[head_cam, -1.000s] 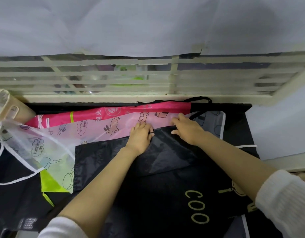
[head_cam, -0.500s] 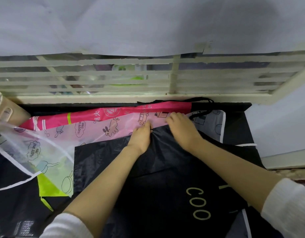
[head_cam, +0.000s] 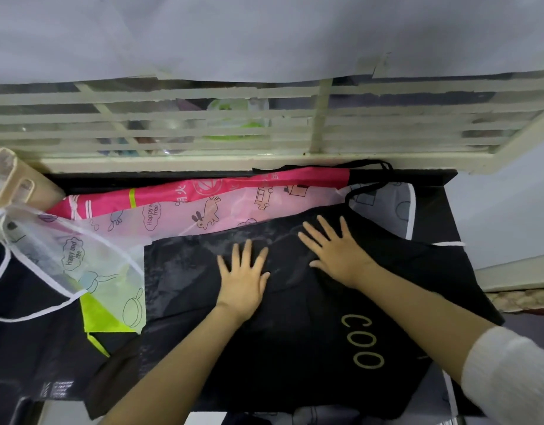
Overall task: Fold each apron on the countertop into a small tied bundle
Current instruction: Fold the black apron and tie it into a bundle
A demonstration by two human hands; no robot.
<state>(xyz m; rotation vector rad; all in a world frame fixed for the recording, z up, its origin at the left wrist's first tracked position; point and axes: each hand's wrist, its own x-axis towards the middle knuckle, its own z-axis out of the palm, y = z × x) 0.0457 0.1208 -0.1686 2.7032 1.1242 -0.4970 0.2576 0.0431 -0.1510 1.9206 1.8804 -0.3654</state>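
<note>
Under both palms, mid-countertop: black apron, spread flat, with the yellowish "COO" lettering beside my right forearm. Left hand: palm down on the cloth, fingers straight and fanned toward the window grille, gripping nothing, just flat contact. Right hand: same posture, fingers wide apart and angled slightly left, sitting a bit further from me than the left one, close to the apron's far edge. The hands are near each other, not touching, and there's wrinkled cloth between and ahead of them. The apron's far edge runs just beyond my fingertips, and its left edge is well left of my left hand. A black strap loops off the far right corner, past my right fingertips; can't tell which apron it belongs to. Other aprons: a pink printed apron is bunched along the back of the counter, just beyond the black one and partly under its far edge. A translucent apron printed "Happy and free" lies to the left, white-trimmed. A neon yellow-green piece shows under it, touching the black apron's left edge. White sleeve is pushed up my right arm.
</note>
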